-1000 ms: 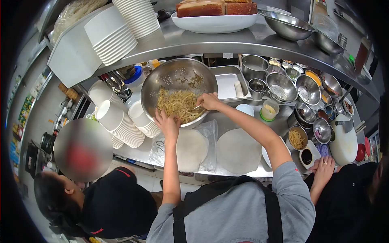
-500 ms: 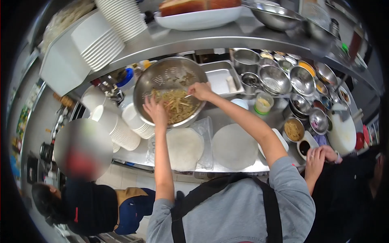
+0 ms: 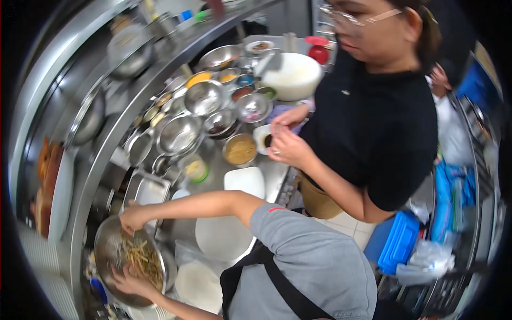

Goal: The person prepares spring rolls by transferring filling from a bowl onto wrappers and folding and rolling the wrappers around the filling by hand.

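Note:
A large steel mixing bowl [image 3: 105,242] holds a brownish-yellow mix of strips [image 3: 144,260], perhaps shredded vegetables or noodles. My left hand [image 3: 133,282] is inside the bowl against the food, fingers spread. Over the bowl's far rim, my right hand [image 3: 134,217] is closed on a thin metal utensil [image 3: 134,233] whose lower end is hard to make out. Beside the bowl lie a pale round sheet [image 3: 198,285] on clear plastic and a greyish round sheet [image 3: 221,237].
A steel tray [image 3: 152,191] adjoins the bowl. Several small steel bowls [image 3: 205,97] crowd the counter, along with a green-based cup [image 3: 196,169] and a white square plate [image 3: 244,182]. A co-worker's hands [image 3: 288,144] are near a dark sauce dish. A shelf edge [image 3: 114,130] runs overhead.
My view has swung to the right, bringing the co-worker into full sight and shifting the bowl to the lower left. Both my hands stay at the bowl, the right still gripping the utensil.

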`<action>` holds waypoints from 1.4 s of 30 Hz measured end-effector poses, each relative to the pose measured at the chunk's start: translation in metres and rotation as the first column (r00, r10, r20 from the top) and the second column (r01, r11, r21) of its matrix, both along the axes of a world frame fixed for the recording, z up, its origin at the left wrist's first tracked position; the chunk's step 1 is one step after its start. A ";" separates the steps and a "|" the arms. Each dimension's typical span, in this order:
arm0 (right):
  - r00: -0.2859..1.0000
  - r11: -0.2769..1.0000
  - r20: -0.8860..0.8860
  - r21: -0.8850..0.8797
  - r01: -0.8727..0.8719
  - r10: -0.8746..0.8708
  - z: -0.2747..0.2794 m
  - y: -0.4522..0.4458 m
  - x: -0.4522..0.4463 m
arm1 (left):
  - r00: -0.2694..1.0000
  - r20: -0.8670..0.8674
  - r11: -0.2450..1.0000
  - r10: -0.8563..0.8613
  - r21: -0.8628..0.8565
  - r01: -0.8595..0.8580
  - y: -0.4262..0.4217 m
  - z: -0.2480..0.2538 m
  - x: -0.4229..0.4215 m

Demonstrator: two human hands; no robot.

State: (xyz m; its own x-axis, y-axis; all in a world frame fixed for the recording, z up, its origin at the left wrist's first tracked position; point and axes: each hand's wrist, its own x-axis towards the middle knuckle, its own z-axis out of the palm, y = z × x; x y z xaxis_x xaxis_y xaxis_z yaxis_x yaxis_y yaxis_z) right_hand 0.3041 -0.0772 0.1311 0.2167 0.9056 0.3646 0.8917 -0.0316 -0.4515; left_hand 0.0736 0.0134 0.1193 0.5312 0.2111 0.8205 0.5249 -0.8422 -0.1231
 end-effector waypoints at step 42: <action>0.750 0.487 0.545 -0.804 0.341 0.375 -0.118 -0.074 -0.040 | 0.787 -0.018 0.559 -0.616 -0.714 0.422 -0.162 -0.187 0.037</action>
